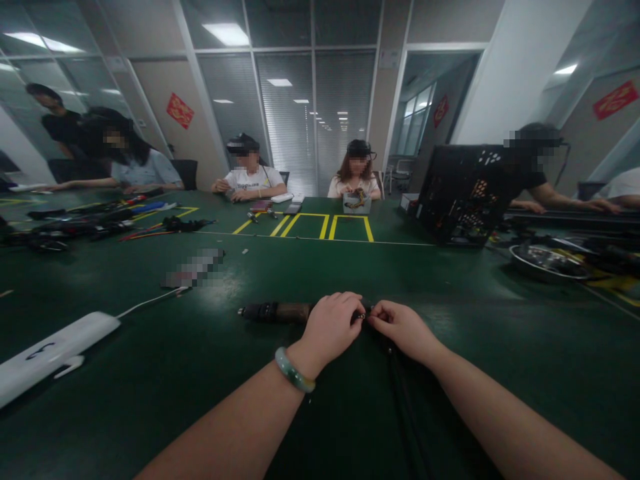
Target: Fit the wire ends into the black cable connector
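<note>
A dark, slim electric screwdriver lies across the green tabletop, its metal tip pointing left. My left hand, with a jade bangle at the wrist, is wrapped over the right end of its body. Beside it my right hand is closed in a pinch at that same end, almost touching the left fingertips. A small metallic part shows between the hands; its kind is unclear. From below the right hand a black cable runs along the table towards me. The fingers hide most of the tool's rear end.
A white power strip lies at the left, its cord leading to a blurred phone-like object. Tools and cables are heaped far left. A metal bowl and a black computer case stand right. Several people sit around the table.
</note>
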Demonstrator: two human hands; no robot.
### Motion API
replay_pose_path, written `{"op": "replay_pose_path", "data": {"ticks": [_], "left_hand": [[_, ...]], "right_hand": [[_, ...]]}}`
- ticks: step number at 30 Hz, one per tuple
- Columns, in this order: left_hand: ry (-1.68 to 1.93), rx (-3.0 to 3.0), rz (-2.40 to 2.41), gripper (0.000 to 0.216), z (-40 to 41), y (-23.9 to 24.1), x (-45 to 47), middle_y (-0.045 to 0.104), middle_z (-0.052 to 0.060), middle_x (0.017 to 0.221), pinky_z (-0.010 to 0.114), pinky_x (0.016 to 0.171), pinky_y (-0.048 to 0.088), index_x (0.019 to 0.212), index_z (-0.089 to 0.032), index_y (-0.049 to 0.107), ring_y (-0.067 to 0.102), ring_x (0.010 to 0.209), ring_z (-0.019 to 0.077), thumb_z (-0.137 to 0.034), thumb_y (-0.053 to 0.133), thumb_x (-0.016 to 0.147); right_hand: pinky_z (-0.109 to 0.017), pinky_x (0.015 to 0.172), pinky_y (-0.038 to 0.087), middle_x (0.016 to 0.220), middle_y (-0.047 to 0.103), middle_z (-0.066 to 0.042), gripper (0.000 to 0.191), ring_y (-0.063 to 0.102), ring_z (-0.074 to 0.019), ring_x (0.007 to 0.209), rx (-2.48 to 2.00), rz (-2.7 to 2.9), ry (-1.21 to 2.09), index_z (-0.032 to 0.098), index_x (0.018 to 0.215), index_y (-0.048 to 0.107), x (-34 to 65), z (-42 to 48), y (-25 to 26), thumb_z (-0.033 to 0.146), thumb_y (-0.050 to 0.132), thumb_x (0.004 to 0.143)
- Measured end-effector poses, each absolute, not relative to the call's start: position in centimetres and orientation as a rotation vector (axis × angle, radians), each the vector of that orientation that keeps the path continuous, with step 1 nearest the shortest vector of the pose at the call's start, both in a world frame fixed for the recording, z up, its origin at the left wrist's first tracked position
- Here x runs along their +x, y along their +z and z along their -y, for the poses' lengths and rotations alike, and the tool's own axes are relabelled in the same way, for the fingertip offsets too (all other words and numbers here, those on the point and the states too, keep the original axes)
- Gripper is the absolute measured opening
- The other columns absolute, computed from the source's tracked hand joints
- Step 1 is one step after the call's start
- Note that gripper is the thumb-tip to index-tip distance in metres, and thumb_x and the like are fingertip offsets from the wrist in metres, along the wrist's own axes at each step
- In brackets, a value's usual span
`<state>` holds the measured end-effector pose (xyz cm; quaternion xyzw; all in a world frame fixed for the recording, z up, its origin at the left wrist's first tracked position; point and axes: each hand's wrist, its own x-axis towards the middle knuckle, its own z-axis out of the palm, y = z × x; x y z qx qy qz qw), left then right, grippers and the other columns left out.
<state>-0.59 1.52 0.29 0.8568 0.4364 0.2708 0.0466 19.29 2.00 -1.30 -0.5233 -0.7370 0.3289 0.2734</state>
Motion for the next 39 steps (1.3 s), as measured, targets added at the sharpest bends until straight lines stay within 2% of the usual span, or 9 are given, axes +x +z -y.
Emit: {"op": "replay_pose_path", "data": {"ticks": [8,14,23,33,39], "left_hand": [[0.821,2.620,-1.344,0.017,-1.6,0.1,-0.5,0.058,0.003,0.120,0.040,0.096,0.043,0.098,-0.022,0.058,0.055,0.110,0.0212,-0.019,0.061,0.082],[0.811,2.629,-1.349,0.009,-1.8,0.0,-0.5,0.061,0.002,0.116,0.039,0.096,0.042,0.093,-0.022,0.060,0.056,0.108,0.0208,-0.022,0.061,0.084],[0.806,2.629,-1.327,0.011,-1.8,0.1,-0.4,0.062,0.002,0.115,0.039,0.094,0.043,0.093,-0.022,0.062,0.056,0.106,0.0205,-0.018,0.060,0.083],[0.757,2.642,-1.275,0.014,-1.6,0.6,-0.4,0.066,0.000,0.101,0.039,0.091,0.044,0.094,-0.023,0.063,0.057,0.099,0.0201,-0.016,0.059,0.083],[0.813,2.599,-1.304,0.016,-1.8,0.3,-0.5,0.061,0.003,0.112,0.040,0.094,0.044,0.097,-0.022,0.059,0.056,0.106,0.0207,-0.016,0.060,0.082]], "right_hand": [[-0.023,0.058,0.038,0.075,0.064,0.001,0.016,0.057,-0.0140,0.066,-1.382,1.961,0.849,0.018,0.083,0.063,19.1,-2.0,-1.5,0.032,0.057,0.086],[-0.022,0.058,0.038,0.076,0.064,0.001,0.015,0.057,-0.0134,0.066,-1.347,1.960,0.854,0.018,0.083,0.063,19.3,-2.0,-1.6,0.032,0.058,0.086],[-0.022,0.060,0.038,0.078,0.065,0.000,0.014,0.058,-0.0142,0.069,-1.346,1.958,0.777,0.019,0.086,0.066,18.5,-1.5,-1.3,0.031,0.058,0.087],[-0.021,0.056,0.038,0.071,0.062,0.001,0.011,0.056,-0.0132,0.064,-1.396,1.957,0.743,0.019,0.078,0.061,18.3,-1.4,-1.4,0.028,0.059,0.084],[-0.021,0.057,0.040,0.073,0.064,0.002,0.013,0.057,-0.0130,0.065,-1.363,1.932,0.819,0.019,0.080,0.061,18.4,-1.5,-1.5,0.030,0.057,0.086]]}}
